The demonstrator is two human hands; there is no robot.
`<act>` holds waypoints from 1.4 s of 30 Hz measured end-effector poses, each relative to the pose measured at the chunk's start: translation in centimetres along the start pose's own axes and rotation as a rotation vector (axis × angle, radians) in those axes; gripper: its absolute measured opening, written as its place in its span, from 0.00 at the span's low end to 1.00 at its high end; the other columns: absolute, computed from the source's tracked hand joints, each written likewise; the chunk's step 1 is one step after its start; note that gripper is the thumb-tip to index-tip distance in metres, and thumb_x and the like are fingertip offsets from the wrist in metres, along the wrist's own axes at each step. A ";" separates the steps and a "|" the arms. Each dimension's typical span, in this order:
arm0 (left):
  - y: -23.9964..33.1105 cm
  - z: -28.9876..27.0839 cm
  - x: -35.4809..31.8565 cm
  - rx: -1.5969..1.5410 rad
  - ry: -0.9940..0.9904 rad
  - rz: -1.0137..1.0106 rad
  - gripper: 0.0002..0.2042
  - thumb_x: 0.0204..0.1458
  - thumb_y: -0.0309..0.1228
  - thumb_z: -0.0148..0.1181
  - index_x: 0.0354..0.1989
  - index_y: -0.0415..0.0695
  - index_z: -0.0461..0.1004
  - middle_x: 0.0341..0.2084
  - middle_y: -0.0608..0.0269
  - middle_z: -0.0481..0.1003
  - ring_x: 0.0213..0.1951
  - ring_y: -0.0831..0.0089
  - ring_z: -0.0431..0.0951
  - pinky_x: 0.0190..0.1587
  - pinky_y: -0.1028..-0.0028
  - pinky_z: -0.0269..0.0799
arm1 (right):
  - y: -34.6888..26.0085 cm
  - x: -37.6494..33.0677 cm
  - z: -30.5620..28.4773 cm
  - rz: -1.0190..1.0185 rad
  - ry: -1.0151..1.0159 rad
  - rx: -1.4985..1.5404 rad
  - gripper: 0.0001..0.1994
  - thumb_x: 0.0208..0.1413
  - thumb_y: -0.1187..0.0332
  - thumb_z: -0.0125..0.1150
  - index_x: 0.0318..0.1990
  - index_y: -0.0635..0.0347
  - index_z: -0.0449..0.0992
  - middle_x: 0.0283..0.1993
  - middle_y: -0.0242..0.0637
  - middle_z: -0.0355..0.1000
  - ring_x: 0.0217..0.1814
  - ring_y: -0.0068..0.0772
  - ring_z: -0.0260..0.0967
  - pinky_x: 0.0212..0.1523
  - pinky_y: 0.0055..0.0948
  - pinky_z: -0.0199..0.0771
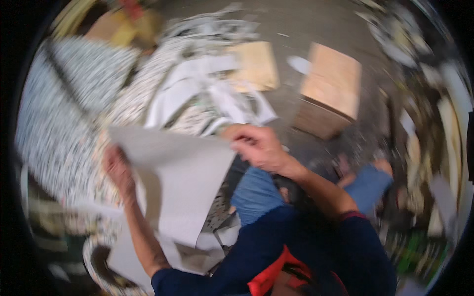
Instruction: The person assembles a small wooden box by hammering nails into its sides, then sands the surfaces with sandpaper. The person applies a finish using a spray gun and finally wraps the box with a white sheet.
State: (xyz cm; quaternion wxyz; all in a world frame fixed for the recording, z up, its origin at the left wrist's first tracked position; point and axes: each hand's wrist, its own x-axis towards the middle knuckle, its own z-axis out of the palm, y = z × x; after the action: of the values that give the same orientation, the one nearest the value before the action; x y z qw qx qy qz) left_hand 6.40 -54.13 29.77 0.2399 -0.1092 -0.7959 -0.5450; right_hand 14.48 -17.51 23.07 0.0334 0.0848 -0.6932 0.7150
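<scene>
A large greyish-white sheet of paper or card [180, 177] spans the space before me, tilted and slightly curved. At its left edge, my left hand [119, 170] is closed on it, blurred by motion. Its upper right corner is pinched by my right hand [259, 150], fingers curled inward. Below the sheet, more pale sheets or scraps [197, 256] lie bent near my left forearm. White strips and scraps [212, 81] lie in a loose heap beyond the held sheet.
Big piles of densely layered pale material [54, 133] rise at the left. A tan flat piece [256, 64] lies on the far floor. A wooden box or stool [332, 81] stands front right, near my knee in blue denim [256, 195]. Mixed scraps [414, 133] line the right side.
</scene>
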 end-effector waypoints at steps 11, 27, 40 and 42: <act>2.6 19.4 -0.8 0.202 -0.543 0.088 0.10 0.66 0.32 0.54 0.41 0.37 0.77 0.25 0.69 0.71 0.30 0.79 0.68 0.35 0.78 0.66 | 2.8 -9.8 -9.0 0.146 -0.051 -0.426 0.10 0.59 0.65 0.62 0.37 0.66 0.79 0.29 0.44 0.75 0.32 0.32 0.75 0.33 0.34 0.74; 7.5 19.8 -4.1 0.063 -0.693 0.204 0.08 0.63 0.29 0.58 0.43 0.38 0.78 0.24 0.59 0.76 0.26 0.74 0.74 0.33 0.73 0.70 | -3.9 1.2 -6.3 -0.548 0.243 -0.502 0.06 0.58 0.72 0.62 0.39 0.66 0.79 0.33 0.51 0.77 0.35 0.51 0.77 0.37 0.42 0.75; 8.9 22.3 -5.2 0.096 -0.620 0.256 0.06 0.59 0.29 0.62 0.40 0.39 0.79 0.22 0.56 0.76 0.21 0.70 0.74 0.27 0.72 0.69 | -3.7 0.6 -6.1 -0.474 0.214 -0.600 0.05 0.57 0.73 0.60 0.38 0.65 0.78 0.29 0.52 0.76 0.31 0.54 0.77 0.32 0.42 0.75; 8.9 22.3 -5.3 0.115 -0.599 0.317 0.06 0.59 0.29 0.63 0.39 0.39 0.79 0.22 0.55 0.76 0.21 0.68 0.74 0.26 0.71 0.69 | -3.8 0.6 -6.1 -0.468 0.211 -0.640 0.05 0.57 0.75 0.61 0.39 0.65 0.77 0.31 0.51 0.77 0.32 0.52 0.77 0.33 0.38 0.75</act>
State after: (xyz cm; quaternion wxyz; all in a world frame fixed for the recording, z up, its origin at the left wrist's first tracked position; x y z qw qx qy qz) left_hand 8.94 -29.78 27.92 0.0830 -0.3731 -0.8335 -0.3989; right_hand 14.08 -11.29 26.81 0.2908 0.1519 -0.8353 0.4412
